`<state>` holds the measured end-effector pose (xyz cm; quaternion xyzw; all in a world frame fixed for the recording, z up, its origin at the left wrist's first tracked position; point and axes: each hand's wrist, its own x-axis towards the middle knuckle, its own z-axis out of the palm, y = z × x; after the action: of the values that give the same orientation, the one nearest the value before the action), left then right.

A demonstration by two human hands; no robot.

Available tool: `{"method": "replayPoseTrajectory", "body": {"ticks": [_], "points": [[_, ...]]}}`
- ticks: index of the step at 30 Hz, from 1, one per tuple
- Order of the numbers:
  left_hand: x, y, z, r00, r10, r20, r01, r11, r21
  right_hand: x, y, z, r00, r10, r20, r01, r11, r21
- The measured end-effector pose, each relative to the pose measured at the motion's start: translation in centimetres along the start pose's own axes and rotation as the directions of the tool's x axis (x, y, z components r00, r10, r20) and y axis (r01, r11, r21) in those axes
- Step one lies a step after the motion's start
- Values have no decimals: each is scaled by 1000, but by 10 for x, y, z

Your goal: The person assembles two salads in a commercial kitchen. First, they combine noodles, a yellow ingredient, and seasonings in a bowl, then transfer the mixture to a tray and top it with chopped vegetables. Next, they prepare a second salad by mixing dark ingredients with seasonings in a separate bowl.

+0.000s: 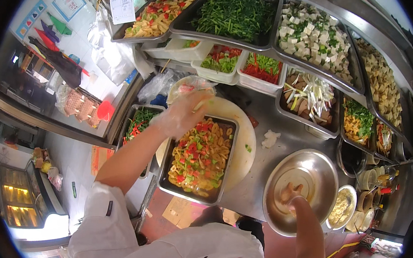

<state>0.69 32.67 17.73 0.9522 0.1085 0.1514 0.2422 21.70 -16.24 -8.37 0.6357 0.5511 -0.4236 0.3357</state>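
My left hand [184, 112], in what looks like a clear plastic glove, is blurred above the far left corner of a metal tray [228, 160]. Something pale shows at its fingers, too smeared to name. Sliced yellowish food with chopped red and green peppers [197, 157] fills the tray, which rests partly on a round white cutting board [246, 146]. Just beyond the hand is a container with plastic film [175, 90]. My right hand [291, 198] reaches into a large stainless-steel bowl [321, 174], fingers apart, with nothing seen in them; whether it touches the bottom is unclear.
Trays of greens [235, 15] and white tofu cubes [314, 35] stand on a raised shelf. Below are white tubs of cut vegetables [264, 68]. A crumpled white scrap [271, 139] lies on the steel counter [257, 173]. Right of the bowl stands a dish of pale minced food [342, 205].
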Motion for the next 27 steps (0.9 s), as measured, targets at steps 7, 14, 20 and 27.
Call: {"method": "replayPoseTrajectory", "body": {"ticks": [7, 14, 20, 27], "points": [[200, -60, 36, 899, -293, 326, 145, 901, 410, 45, 11, 40, 952, 304, -33, -262, 867, 425], [237, -107, 75, 805, -371, 463, 11, 790, 614, 4, -6, 2, 971, 238, -15, -202, 854, 480], [236, -155, 86, 875, -225, 428, -133, 740, 660, -12, -10, -33, 980, 180, 87, -195, 960, 203], [194, -81, 43, 951, -309, 25, 257, 829, 496, -27, -15, -57, 970, 112, 216, -127, 990, 54]]}}
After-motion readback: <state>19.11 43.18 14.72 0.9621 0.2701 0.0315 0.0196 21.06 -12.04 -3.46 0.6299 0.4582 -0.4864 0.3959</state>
